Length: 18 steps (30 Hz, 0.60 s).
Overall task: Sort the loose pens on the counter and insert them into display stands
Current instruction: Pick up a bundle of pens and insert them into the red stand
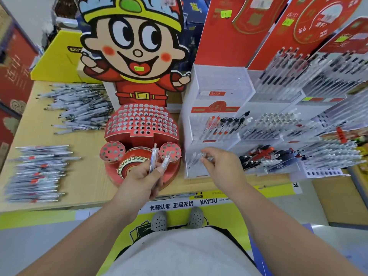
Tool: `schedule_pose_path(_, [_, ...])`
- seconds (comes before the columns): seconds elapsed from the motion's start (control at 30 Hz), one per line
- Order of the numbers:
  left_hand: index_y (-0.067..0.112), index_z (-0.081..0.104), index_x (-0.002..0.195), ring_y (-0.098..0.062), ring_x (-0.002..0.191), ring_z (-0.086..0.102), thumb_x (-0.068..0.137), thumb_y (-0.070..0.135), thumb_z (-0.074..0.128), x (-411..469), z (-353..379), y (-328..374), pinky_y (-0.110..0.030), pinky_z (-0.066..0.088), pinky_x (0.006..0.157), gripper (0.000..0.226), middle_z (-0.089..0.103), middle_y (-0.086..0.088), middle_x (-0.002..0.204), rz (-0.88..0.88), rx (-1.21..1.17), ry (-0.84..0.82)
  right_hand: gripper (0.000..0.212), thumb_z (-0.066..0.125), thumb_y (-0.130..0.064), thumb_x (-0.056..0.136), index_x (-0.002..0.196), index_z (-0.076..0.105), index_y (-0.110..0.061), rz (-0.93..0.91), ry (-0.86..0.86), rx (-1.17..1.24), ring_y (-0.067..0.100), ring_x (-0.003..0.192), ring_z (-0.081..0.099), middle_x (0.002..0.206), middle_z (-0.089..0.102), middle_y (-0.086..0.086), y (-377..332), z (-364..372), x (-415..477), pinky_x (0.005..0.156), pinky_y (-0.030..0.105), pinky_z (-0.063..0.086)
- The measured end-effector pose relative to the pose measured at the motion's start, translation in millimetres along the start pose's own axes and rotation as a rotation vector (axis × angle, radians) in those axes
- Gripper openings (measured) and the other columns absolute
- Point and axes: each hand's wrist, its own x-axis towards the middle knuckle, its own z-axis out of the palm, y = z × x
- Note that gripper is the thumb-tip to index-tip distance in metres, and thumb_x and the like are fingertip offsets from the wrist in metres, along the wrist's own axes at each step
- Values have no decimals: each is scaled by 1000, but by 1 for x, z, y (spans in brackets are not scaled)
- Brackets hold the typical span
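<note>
My left hand (142,177) grips two clear pens (159,161) that point up, in front of the red cartoon display stand (141,124) with its many round holes. My right hand (221,163) pinches the top of a clear pen (196,157) at the lowest tier of the white acrylic stand (211,108). That tier holds a few clear pens; the tier above holds red and black ones (225,124). Loose pens lie in a heap (79,108) at the back left of the counter and in a flat row (37,174) at the front left.
More acrylic stands full of pens (318,124) crowd the right side under red header cards (235,26). A yellow box (57,58) stands behind the loose heap. The wooden counter's front edge (59,204) runs just before my body; a yellow floor mat lies below.
</note>
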Motion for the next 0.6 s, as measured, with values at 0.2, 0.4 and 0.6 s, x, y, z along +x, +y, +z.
schedule_pose_path(0.2, [8, 59, 96, -20, 57, 44, 104, 24, 53, -2, 2, 3, -25, 38, 47, 19, 55, -6, 70, 6, 14, 16, 21, 66, -24, 95, 114, 71, -22, -27, -52, -86, 23, 87, 70, 100, 76, -2, -2, 13, 2, 73, 34, 52])
schedule_pose_path(0.4, [9, 59, 92, -19, 57, 45, 104, 25, 54, -1, 4, 6, -24, 40, 48, 20, 55, -5, 68, -5, 21, 7, 11, 68, -25, 93, 102, 65, -20, 31, -79, -101, 22, 84, 69, 92, 75, -4, -2, 24, 6, 70, 33, 53])
schedule_pose_path(0.6, [9, 60, 97, -19, 57, 45, 103, 25, 54, -3, 0, 7, -21, 39, 46, 18, 55, -8, 73, -9, 18, 9, 12, 64, -24, 95, 106, 66, -21, 37, -113, -165, 27, 88, 68, 91, 74, 0, 1, 31, 7, 72, 37, 55])
